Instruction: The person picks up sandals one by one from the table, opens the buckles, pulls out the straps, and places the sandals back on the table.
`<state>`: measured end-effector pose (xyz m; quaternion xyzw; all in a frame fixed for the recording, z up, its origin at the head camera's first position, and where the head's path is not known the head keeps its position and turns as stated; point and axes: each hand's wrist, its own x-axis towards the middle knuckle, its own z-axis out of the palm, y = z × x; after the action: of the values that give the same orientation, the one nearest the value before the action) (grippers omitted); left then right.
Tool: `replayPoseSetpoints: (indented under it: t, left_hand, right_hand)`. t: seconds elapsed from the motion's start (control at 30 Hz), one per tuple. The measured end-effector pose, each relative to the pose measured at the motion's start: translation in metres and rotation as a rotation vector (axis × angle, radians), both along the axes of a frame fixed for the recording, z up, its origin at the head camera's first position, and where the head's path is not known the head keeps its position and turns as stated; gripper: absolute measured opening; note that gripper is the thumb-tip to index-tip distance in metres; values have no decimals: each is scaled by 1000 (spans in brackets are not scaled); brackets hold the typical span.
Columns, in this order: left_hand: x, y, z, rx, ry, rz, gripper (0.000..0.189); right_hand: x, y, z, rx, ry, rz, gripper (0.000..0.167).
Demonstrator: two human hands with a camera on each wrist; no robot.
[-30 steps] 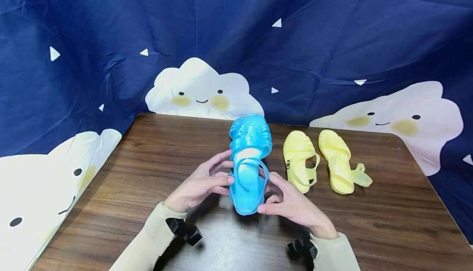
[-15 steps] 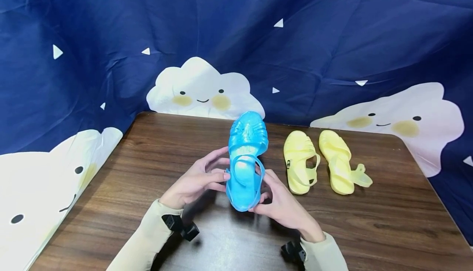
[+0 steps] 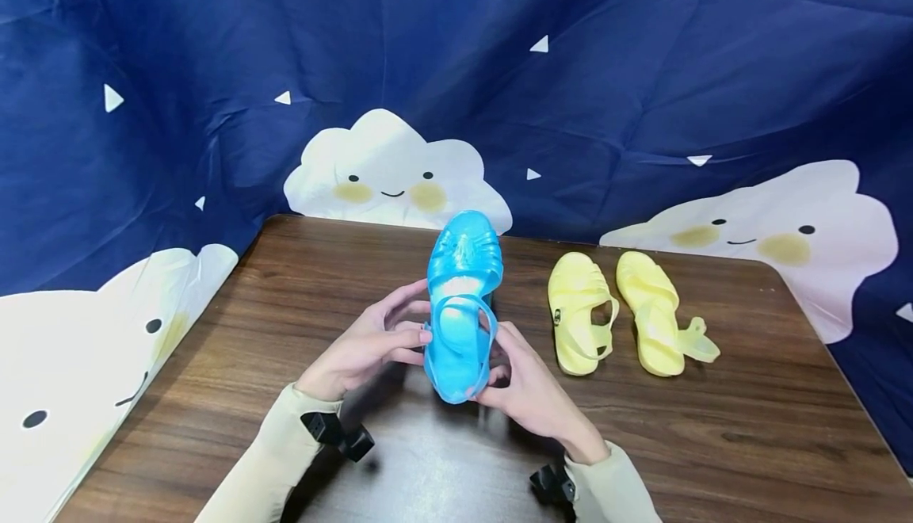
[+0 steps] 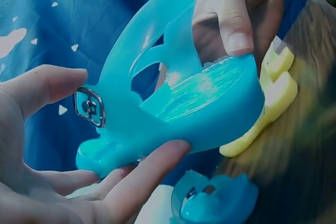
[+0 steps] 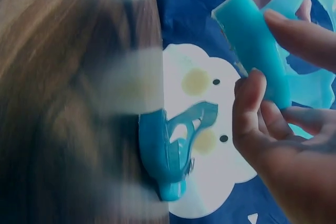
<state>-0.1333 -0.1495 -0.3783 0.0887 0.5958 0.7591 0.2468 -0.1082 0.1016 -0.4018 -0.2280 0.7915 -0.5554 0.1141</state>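
Observation:
A translucent blue jelly sandal [image 3: 465, 257] is held above the table, toe pointing away, between both hands. My left hand [image 3: 364, 349] grips its left side; in the left wrist view the thumb lies by the metal buckle [image 4: 90, 107] and the fingers support the sole from below. At the heel, my right hand [image 3: 531, 384] pinches the sandal, thumb on the heel end and fingers under the sole, as the right wrist view shows. Another blue sandal [image 5: 155, 145] stands on the table behind the held one, almost hidden in the head view.
Two yellow sandals [image 3: 576, 309] lie side by side to the right, the outer one with its strap [image 3: 699, 341] spread out sideways. The brown wooden table [image 3: 756, 428] ends at a dark blue cloth [image 3: 571, 95] printed with clouds.
Both hands have carried the blue sandal a little to the left and slightly away. It now tilts differently, and a sliver of the sandal behind it shows. The yellow sandals stay put.

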Motion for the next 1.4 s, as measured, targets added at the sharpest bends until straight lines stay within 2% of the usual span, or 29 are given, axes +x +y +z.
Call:
replayPoseSetpoints:
  t: [0.2,0.4,0.6,0.8,0.97,1.23,1.4]
  left_hand:
    - [0,-12,-1,-55,13,56,74]
    - [0,-22,-3,-165,24,132,71]
    - [-1,-33,-9,-274,20,173,73]
    - [-4,-43,-17,-306,-24,179,72]
    - [-8,-49,-24,-301,-64,147,71]
    - [-14,-56,-36,-320,-147,153,72]
    - [-18,-57,-41,-355,-170,144,69]
  right_hand:
    - [-1,-18,-3,-3,-12,-30,81]
    - [-1,-41,-8,32,-6,-94,66]
    - [-2,-61,-15,46,-21,-116,70]
    - [-3,-69,-19,93,-104,-93,72]
    - [-4,-74,-25,83,-171,-74,73]
    - [-5,-86,-30,133,-139,-97,72]
    - [-7,-93,-32,157,-179,-133,73]
